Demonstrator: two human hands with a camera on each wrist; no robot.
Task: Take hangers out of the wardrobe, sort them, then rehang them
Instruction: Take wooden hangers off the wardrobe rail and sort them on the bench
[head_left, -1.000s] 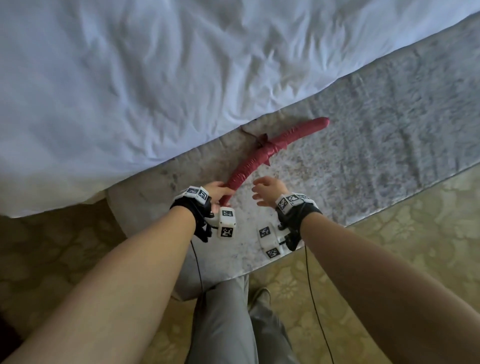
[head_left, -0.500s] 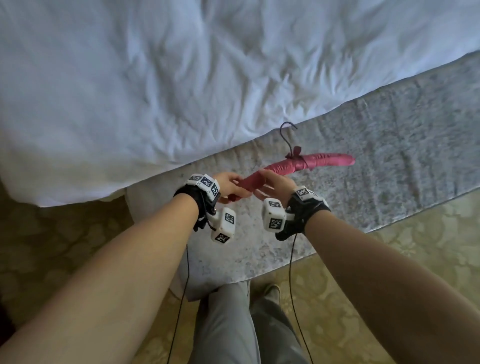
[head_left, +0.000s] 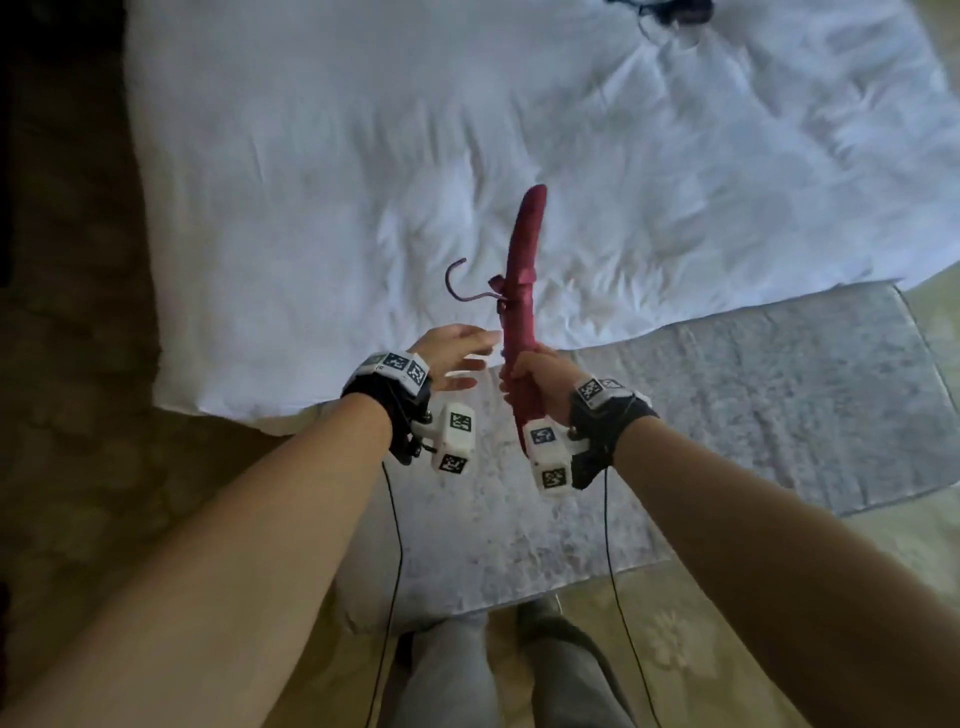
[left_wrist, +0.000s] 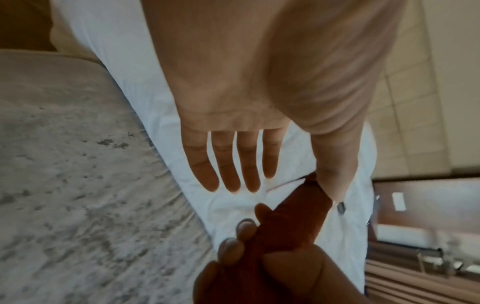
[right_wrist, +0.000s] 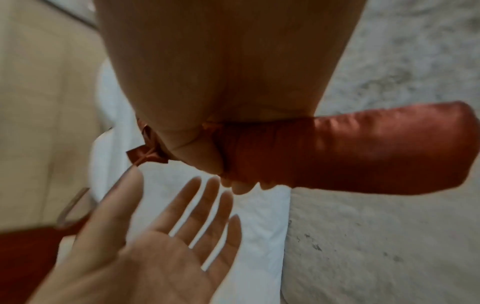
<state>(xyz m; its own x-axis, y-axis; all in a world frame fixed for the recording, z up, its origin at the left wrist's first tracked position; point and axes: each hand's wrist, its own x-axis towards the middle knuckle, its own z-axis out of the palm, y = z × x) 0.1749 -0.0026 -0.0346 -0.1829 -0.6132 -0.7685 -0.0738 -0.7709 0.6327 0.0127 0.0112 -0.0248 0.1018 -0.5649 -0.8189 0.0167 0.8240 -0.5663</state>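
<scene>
- Right hand: wrapped around lower arm of red padded hanger.
- Left hand: fingers spread, empty, at 9 o'clock beside hanger.
- Hanger: held upright over white bedsheet, hook toward 9 o'clock.

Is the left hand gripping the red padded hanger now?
No, the left hand is open with straight fingers beside the red padded hanger; only the right hand grips it.

Open air between hands; hanger hook juts left above left hand.
</scene>
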